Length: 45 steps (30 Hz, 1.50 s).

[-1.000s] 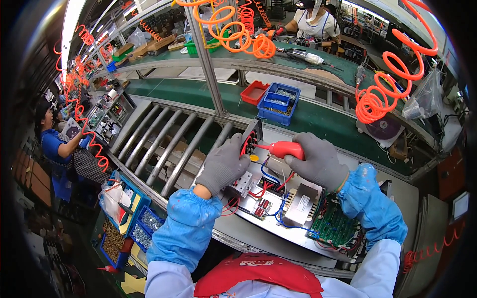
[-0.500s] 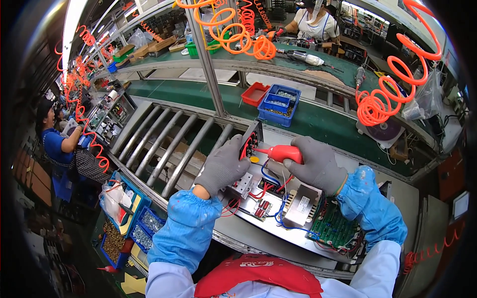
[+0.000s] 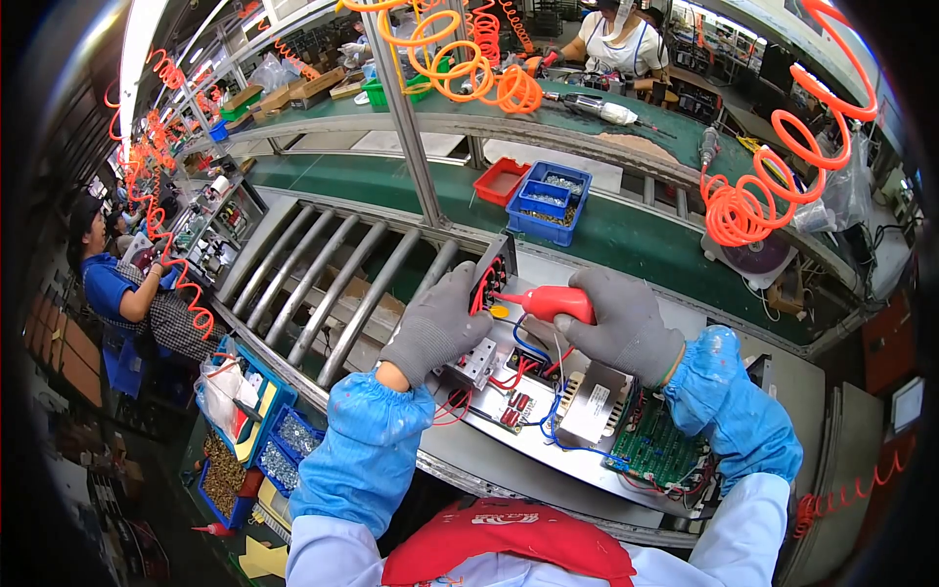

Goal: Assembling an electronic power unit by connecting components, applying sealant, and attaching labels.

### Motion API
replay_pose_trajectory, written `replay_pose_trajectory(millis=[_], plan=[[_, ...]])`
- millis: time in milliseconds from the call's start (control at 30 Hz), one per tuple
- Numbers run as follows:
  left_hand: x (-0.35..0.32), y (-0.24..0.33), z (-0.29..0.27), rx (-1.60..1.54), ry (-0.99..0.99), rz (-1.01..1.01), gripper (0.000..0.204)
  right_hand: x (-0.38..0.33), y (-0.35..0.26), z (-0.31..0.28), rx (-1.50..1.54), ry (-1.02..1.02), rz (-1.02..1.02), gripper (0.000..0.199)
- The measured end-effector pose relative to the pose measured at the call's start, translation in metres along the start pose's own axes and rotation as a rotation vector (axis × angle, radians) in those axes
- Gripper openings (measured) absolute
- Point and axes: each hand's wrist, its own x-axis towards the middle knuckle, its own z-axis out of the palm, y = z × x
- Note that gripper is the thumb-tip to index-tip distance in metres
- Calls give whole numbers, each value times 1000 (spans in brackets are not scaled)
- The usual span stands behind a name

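My right hand (image 3: 626,328), in a grey knit glove, is closed round a red squeeze bottle (image 3: 559,303) lying nearly level. Its thin nozzle points left at red wires behind a black end panel (image 3: 506,258). My left hand (image 3: 435,325), gloved alike, is closed at that panel's near end; its fingertips are partly hidden. The panel stands on a metal chassis plate (image 3: 558,462). Mounted on the plate are a transformer (image 3: 592,406), a green circuit board (image 3: 657,445), a small board with red parts (image 3: 516,411) and a silver metal block (image 3: 476,364). Red and blue wires link them.
Left of the chassis runs a roller conveyor (image 3: 337,284). Beyond lies a green belt (image 3: 391,188) with a blue parts bin (image 3: 548,223) and a red tray (image 3: 502,181). Screw bins (image 3: 282,450) stand at lower left. Orange coiled hoses (image 3: 748,215) hang around. Co-workers are at left and far side.
The red bottle and my right hand have shifted slightly left. My left hand stays at the panel. The co-worker at left has moved an arm.
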Motion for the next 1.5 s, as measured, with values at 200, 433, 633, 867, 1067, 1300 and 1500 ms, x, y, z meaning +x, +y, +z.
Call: replay_pose_trajectory(millis=[200, 433, 633, 867, 1067, 1300, 1500], plan=[[1, -12, 6, 48, 96, 73, 82, 0, -4, -1, 5, -18, 0, 41], [-38, -17, 24, 107, 434, 316, 49, -2, -7, -42, 405, -93, 394, 50], [-59, -16, 38, 325, 579, 288, 31, -21, 4, -92, 869, 106, 668, 43], [-24, 5, 53, 426, 541, 111, 32, -43, 32, -85, 1115, 251, 764, 40], [-17, 11, 68, 624, 626, 139, 35, -44, 38, -86, 1122, 232, 744, 40], [-3, 33, 68, 630, 569, -60, 35, -47, 36, -87, 1144, 188, 735, 41], [20, 44, 67, 545, 613, -207, 36, -45, 26, -89, 1211, 178, 711, 42]])
